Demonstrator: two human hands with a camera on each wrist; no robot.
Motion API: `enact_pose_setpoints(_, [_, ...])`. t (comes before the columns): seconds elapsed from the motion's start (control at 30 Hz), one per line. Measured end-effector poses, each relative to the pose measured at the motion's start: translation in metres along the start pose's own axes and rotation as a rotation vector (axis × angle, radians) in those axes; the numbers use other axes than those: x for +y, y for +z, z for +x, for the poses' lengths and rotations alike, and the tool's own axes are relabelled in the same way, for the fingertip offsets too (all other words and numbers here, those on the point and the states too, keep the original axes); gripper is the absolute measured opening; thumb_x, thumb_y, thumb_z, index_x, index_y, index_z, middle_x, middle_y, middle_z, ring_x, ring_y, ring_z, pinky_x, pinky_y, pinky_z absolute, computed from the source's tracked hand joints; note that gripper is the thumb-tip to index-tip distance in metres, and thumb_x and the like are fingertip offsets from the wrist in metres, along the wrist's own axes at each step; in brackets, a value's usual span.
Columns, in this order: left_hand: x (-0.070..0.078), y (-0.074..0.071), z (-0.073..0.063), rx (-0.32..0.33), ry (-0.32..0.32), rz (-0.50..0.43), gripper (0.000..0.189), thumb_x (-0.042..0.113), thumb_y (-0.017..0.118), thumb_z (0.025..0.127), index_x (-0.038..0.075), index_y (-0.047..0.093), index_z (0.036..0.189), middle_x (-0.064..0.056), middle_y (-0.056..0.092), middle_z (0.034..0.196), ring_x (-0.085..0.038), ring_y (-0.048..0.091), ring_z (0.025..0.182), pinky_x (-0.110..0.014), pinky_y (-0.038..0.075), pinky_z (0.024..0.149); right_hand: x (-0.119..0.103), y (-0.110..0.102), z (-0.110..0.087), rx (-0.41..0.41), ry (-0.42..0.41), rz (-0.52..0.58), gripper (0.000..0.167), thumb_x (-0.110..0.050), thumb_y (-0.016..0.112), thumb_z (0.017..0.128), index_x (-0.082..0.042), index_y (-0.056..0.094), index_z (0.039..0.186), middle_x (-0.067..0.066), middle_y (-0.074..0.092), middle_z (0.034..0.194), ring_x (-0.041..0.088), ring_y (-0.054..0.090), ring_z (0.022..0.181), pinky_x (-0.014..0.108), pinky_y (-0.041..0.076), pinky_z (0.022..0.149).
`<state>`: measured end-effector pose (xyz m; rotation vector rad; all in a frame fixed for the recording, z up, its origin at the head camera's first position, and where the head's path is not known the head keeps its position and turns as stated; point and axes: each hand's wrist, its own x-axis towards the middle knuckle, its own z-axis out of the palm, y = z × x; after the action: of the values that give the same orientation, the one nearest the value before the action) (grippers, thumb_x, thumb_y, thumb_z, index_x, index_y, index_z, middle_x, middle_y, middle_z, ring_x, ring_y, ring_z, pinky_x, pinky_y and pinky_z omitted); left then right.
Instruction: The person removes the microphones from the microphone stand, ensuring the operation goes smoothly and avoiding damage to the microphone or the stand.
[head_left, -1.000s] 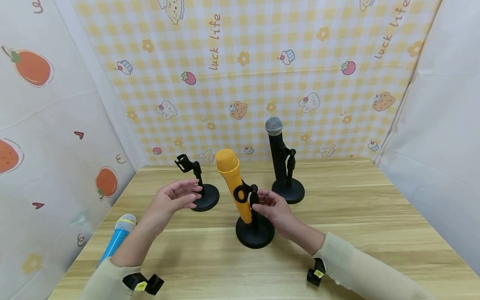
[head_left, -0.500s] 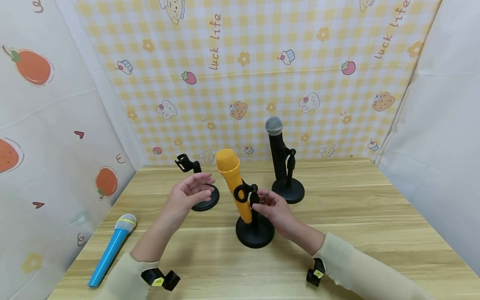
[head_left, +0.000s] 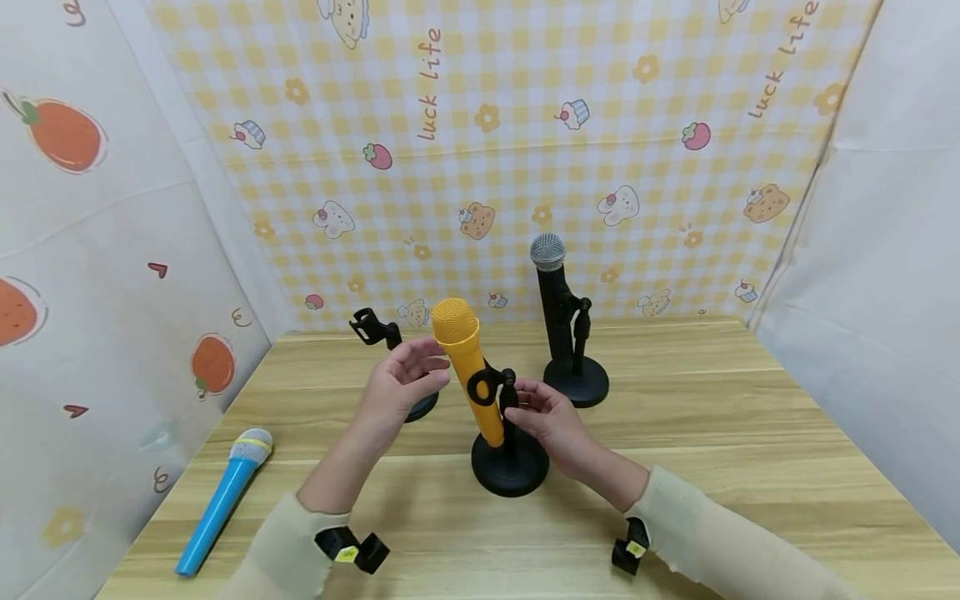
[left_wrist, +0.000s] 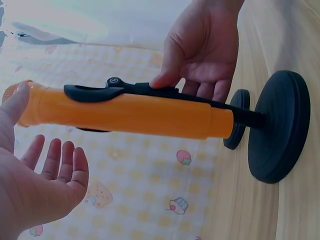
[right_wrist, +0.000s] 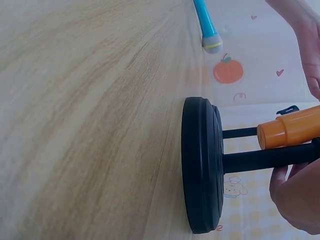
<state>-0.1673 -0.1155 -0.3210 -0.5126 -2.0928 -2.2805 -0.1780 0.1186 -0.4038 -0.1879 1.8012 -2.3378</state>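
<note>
A yellow-orange microphone [head_left: 467,360] leans in the clip of a black desktop microphone stand [head_left: 510,473], its head up and to the left. My right hand [head_left: 558,427] grips this stand's post below the clip, thumb on the near side, as the left wrist view [left_wrist: 207,55] also shows. Beside the microphone's head my left hand [head_left: 405,385] is held up with fingers loosely bent and thumb apart. In the left wrist view its thumb [left_wrist: 16,106] overlaps the head; I cannot tell whether it touches. The left hand partly hides a second stand [head_left: 367,327], whose clip holds nothing.
Behind to the right, a black microphone [head_left: 553,312] with a silver head sits in a third stand [head_left: 587,385]. A blue microphone [head_left: 225,504] lies at the table's left edge. Patterned cloth [head_left: 525,167] hangs behind the wooden table [head_left: 712,433].
My left hand has moved right, from near the stand with the bare clip to beside the orange microphone, uncovering the blue microphone. My right hand stays on the stand.
</note>
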Motion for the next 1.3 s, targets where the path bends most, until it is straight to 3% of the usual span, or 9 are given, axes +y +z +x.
enact_pose_setpoints(0.27, [-0.003, 0.012, 0.004, 0.013, 0.034, -0.045, 0.041, -0.007, 0.066, 0.087, -0.002, 0.051, 0.125, -0.006, 0.060, 0.113, -0.020, 0.056, 0.104, -0.028, 0.050, 0.088, 0.000, 0.000, 0.000, 0.006, 0.003, -0.011, 0.032, 0.000, 0.068, 0.089, -0.003, 0.057, 0.119, 0.011, 0.055, 0.111, 0.022, 0.056, 0.103, 0.034, 0.048, 0.094])
enact_pose_setpoints(0.63, [-0.003, 0.024, 0.007, 0.032, 0.045, -0.028, 0.036, -0.005, 0.069, 0.085, 0.001, 0.053, 0.117, -0.007, 0.061, 0.106, -0.020, 0.057, 0.098, -0.030, 0.050, 0.089, -0.001, -0.001, 0.000, 0.000, 0.015, -0.001, 0.031, -0.002, 0.068, 0.090, -0.003, 0.058, 0.119, 0.011, 0.056, 0.112, 0.022, 0.056, 0.103, 0.036, 0.046, 0.097])
enact_pose_setpoints(0.87, [-0.005, 0.030, 0.010, 0.085, 0.049, -0.042, 0.043, -0.006, 0.071, 0.084, 0.000, 0.052, 0.122, -0.008, 0.061, 0.109, -0.020, 0.058, 0.099, -0.032, 0.050, 0.090, -0.001, 0.000, 0.000, 0.004, 0.021, 0.007, 0.031, -0.001, 0.067, 0.090, -0.004, 0.057, 0.119, 0.010, 0.056, 0.112, 0.022, 0.056, 0.103, 0.035, 0.046, 0.096])
enact_pose_setpoints(1.3, [-0.010, 0.039, 0.012, 0.148, 0.104, -0.074, 0.039, -0.009, 0.073, 0.081, 0.000, 0.055, 0.115, -0.008, 0.062, 0.108, -0.020, 0.060, 0.100, -0.032, 0.052, 0.087, -0.001, 0.000, 0.000, 0.007, 0.027, 0.007, 0.032, 0.001, 0.066, 0.090, -0.004, 0.056, 0.120, 0.010, 0.056, 0.113, 0.022, 0.056, 0.104, 0.034, 0.046, 0.096])
